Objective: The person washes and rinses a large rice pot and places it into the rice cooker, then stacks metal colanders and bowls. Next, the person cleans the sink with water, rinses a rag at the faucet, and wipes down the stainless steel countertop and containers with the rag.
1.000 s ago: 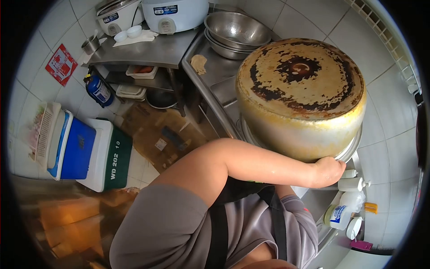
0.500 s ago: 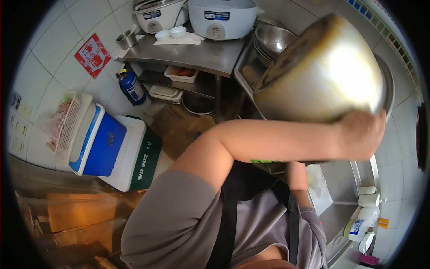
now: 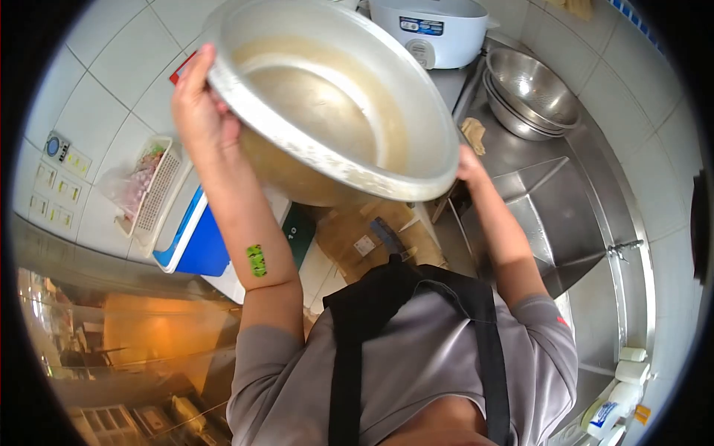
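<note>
A large, wide-rimmed metal basin (image 3: pixel 320 111) is held up in front of me, tilted so that its inside faces me. The inside holds nothing and has a brownish stain around its wall. My left hand (image 3: pixel 204 111) is closed on the rim at the left side. At the right side, my right hand (image 3: pixel 468 165) grips the rim, its fingers partly hidden behind the basin. Below the right hand is a steel sink (image 3: pixel 520 215).
Stacked steel bowls (image 3: pixel 532 89) sit on the counter beyond the sink. A rice cooker (image 3: pixel 428 37) stands at the back. To the left are a blue cool box (image 3: pixel 197 238) and a white basket (image 3: pixel 156 186). Flattened cardboard (image 3: pixel 349 241) covers the floor. Bottles (image 3: pixel 621 394) line the right edge.
The basin has swung from the right, above the sink, to the left and turned from showing its underside to showing its inside. Both hands now show at its rim.
</note>
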Motion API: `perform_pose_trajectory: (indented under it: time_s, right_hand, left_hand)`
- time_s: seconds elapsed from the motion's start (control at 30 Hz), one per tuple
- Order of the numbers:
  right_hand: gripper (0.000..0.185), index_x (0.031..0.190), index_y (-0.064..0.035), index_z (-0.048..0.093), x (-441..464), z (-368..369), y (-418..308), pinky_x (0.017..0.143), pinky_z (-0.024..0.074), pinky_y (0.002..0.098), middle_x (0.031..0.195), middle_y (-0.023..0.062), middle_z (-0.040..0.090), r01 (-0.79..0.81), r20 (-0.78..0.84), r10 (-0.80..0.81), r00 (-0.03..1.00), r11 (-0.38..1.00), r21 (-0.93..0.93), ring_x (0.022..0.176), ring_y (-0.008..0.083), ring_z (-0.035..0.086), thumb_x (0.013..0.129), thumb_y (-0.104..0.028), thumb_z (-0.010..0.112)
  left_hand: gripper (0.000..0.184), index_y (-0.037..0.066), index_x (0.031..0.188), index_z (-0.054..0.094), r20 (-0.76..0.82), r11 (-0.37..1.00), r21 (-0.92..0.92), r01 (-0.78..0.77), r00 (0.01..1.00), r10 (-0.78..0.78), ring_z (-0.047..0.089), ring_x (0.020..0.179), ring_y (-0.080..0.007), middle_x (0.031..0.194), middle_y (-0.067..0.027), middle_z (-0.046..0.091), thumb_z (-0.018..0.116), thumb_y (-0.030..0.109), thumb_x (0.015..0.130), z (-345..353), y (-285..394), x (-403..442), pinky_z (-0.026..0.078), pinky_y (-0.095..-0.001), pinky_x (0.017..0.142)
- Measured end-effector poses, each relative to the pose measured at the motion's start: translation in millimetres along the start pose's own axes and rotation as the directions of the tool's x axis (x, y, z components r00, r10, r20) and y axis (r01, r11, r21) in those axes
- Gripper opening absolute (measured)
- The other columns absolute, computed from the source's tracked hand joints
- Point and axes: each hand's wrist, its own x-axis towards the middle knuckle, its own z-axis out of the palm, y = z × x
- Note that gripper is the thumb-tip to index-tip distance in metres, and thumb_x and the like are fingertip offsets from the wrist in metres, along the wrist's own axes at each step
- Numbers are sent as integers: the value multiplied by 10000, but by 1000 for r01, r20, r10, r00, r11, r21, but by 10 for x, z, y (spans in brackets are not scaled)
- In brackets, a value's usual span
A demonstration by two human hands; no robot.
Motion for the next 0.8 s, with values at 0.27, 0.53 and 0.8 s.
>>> perform_pose_trajectory:
  time_s: [0.27,0.53,0.8]
  right_hand:
    - [359,988,19,538,1392,805,350,619,474,285,851,111,605,-5,21,4,1000,998,62,669,180,593,833,-301,485]
    - [284,942,1,551,2107,846,-1584,502,456,240,826,89,604,39,62,-27,998,976,-213,627,145,572,749,-205,581]
    - [168,889,-83,580,2308,-272,-4117,341,224,174,589,-39,446,519,-44,-573,818,770,-370,393,52,311,793,-207,521]
  left_hand:
    - [124,-24,763,561,-138,970,223,-100,981,133,325,370,-33,595,-31,521,605,89,736,-183,184,315,231,-163,324]
    - [162,-46,742,519,-155,949,78,-305,937,313,358,409,-59,592,-40,515,595,97,750,319,73,1262,313,-158,391]
    - [170,-72,871,432,-26,899,-437,42,998,-59,524,807,-244,843,-144,535,494,65,791,678,-1170,3234,457,-313,726]
